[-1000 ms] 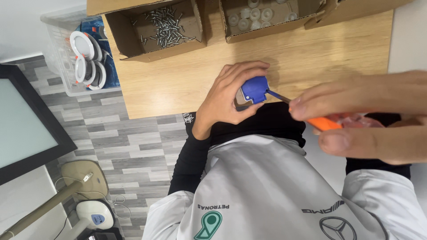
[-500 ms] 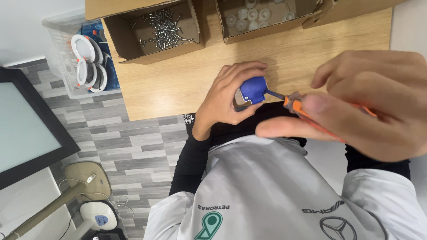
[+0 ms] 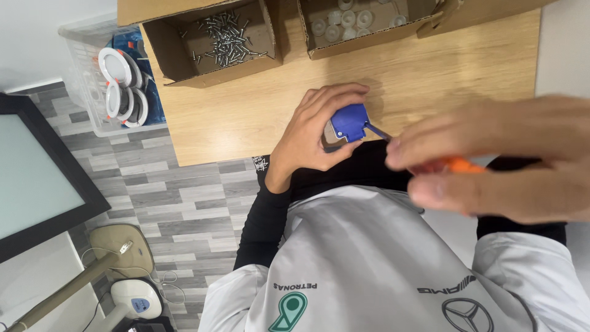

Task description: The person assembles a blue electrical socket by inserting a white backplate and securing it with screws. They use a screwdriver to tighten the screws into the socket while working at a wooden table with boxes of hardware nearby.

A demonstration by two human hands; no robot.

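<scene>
At the near edge of a wooden worktop (image 3: 258, 117), seen from above, a person's left hand (image 3: 307, 138) is clamped around a small blue part (image 3: 349, 121), holding it just over the worktop's edge, close to the body. The right hand (image 3: 498, 163), large and blurred near the camera, is closed around an orange-handled screwdriver (image 3: 458, 165). Its thin shaft runs left, and the tip meets the blue part's right side.

This looks like a screw being driven into the blue part, though the screw itself is hidden. The next move seems to call for keeping the tip seated and the part steady while the handle turns.

Farther back stand two open cardboard boxes: one of loose screws (image 3: 224, 37), one of pale round pieces (image 3: 350, 18). A clear bin (image 3: 92, 86) of white rings sits on the grey plank floor (image 3: 184, 197) at left.
</scene>
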